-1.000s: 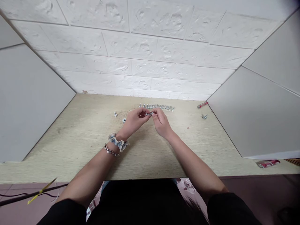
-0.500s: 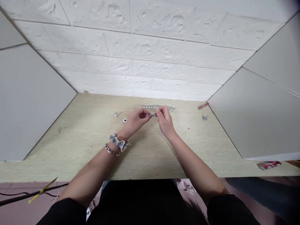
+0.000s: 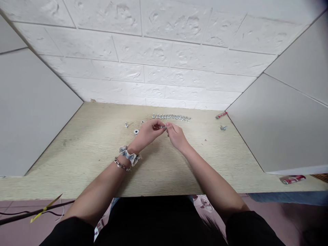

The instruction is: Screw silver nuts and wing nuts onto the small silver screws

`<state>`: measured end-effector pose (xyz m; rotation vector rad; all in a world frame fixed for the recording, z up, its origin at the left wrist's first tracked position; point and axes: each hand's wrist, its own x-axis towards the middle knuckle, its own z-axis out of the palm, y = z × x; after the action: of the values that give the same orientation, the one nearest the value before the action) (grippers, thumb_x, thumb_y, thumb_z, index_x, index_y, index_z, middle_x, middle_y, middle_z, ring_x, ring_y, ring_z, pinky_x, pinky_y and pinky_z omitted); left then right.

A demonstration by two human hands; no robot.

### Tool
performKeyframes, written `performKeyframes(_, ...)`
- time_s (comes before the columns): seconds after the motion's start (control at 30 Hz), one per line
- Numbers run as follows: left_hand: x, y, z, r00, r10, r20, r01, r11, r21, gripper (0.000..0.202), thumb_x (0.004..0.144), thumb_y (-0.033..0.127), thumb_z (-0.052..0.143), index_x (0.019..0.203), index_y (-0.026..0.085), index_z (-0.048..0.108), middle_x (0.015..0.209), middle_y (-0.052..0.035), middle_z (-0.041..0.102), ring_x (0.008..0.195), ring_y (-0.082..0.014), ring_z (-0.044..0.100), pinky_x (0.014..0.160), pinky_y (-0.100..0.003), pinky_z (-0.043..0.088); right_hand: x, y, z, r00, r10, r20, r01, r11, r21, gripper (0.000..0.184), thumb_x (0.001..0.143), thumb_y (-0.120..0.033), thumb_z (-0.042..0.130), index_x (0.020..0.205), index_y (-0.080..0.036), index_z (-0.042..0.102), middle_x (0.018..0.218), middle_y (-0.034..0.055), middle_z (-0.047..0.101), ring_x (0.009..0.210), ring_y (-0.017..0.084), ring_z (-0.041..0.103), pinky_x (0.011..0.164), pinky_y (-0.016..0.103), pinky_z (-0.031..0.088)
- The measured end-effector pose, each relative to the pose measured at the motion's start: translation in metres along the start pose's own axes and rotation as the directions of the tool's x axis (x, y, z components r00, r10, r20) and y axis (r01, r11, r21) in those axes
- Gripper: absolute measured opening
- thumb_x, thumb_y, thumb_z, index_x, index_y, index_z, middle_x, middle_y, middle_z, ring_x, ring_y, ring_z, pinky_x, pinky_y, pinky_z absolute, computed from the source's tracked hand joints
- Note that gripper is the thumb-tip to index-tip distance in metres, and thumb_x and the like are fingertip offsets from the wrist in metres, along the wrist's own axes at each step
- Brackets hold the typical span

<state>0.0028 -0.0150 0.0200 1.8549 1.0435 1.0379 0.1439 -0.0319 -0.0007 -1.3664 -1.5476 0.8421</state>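
My left hand [image 3: 148, 131] pinches a small silver bolt [image 3: 163, 127] between thumb and fingertips, above the table. At the bolt's right end, my right hand [image 3: 176, 135] has its thumb and fingers closed on it. Those fingers cover that end, so I cannot make out whether a nut is on it. Just beyond both hands runs a row of silver bolts [image 3: 174, 117]. Left of my left hand are washers [image 3: 136, 132], a small nut-like piece [image 3: 142, 122] and a single bolt [image 3: 126, 125].
Several screws [image 3: 223, 128] lie to the right on the wooden table [image 3: 164, 171]. A red cylinder like a battery [image 3: 221, 115] is in the back right corner, another [image 3: 292, 179] near the front right. A white brick-pattern wall [image 3: 159, 71] and side panels [image 3: 46, 109] surround the table.
My right hand has come down and slightly left, closing its fingers onto the end of the bolt. My left hand keeps its hold nearly in place. The dark leg-like shape at lower right has shifted.
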Motion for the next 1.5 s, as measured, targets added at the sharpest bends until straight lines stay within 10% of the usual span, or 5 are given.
performKeyframes(0.5, 0.003, -0.001, -0.004, 0.998, -0.053, -0.033, 0.052, 0.998, -0.019, 0.017, 0.07, 0.031, 0.063, 0.074, 0.015, 0.059, 0.07, -0.0006, 0.061, 0.066, -0.0117, 0.055, 0.061, -0.024, 0.043, 0.003, -0.001, -0.005, 0.976, -0.216, 0.036, 0.217, 0.975, -0.036, 0.012, 0.085, -0.03, 0.039, 0.087, -0.02, 0.045, 0.083, 0.0023, 0.053, 0.078, 0.016, 0.049, 0.072, 0.031, 0.039)
performKeyframes(0.77, 0.001, -0.002, -0.004, 0.996, -0.064, -0.059, 0.062, 0.997, -0.036, 0.015, 0.07, 0.03, 0.063, 0.075, 0.016, 0.06, 0.077, -0.0026, 0.065, 0.073, -0.0141, 0.059, 0.066, -0.026, 0.047, 0.004, -0.006, -0.01, 0.977, -0.214, 0.021, 0.21, 0.971, 0.117, 0.03, 0.066, -0.011, 0.04, 0.086, -0.022, 0.058, 0.107, 0.0052, 0.053, 0.102, 0.019, 0.048, 0.071, 0.029, 0.042)
performKeyframes(0.97, 0.001, 0.0, -0.003, 0.998, -0.042, -0.054, 0.039, 0.998, -0.051, 0.016, 0.07, 0.031, 0.064, 0.073, 0.016, 0.059, 0.077, -0.0027, 0.065, 0.07, -0.0132, 0.06, 0.068, -0.026, 0.049, 0.005, -0.004, -0.008, 0.998, -0.035, -0.054, 0.041, 0.992, 0.121, 0.017, 0.078, -0.036, 0.046, 0.081, -0.021, 0.052, 0.086, 0.0014, 0.056, 0.081, 0.015, 0.05, 0.071, 0.028, 0.041)
performKeyframes(1.13, 0.001, -0.001, -0.002, 1.0, -0.007, -0.024, 0.006, 0.999, -0.033, 0.014, 0.072, 0.03, 0.063, 0.072, 0.016, 0.059, 0.075, -0.0021, 0.064, 0.07, -0.0126, 0.059, 0.069, -0.026, 0.049, 0.006, 0.003, -0.005, 0.995, 0.064, 0.072, -0.071, 0.992, 0.101, 0.049, 0.08, -0.063, 0.035, 0.058, -0.02, 0.042, 0.056, -0.0013, 0.043, 0.059, 0.013, 0.045, 0.06, 0.027, 0.038)
performKeyframes(1.5, 0.002, 0.003, -0.004, 0.998, -0.034, -0.043, 0.033, 0.999, -0.034, 0.014, 0.073, 0.03, 0.063, 0.077, 0.016, 0.061, 0.074, -0.0016, 0.066, 0.068, -0.012, 0.059, 0.067, -0.025, 0.048, 0.005, -0.001, -0.005, 0.994, -0.111, 0.021, 0.11, 0.993, 0.035, 0.028, 0.085, -0.045, 0.038, 0.073, -0.02, 0.044, 0.072, -0.0005, 0.047, 0.072, 0.014, 0.046, 0.069, 0.029, 0.037)
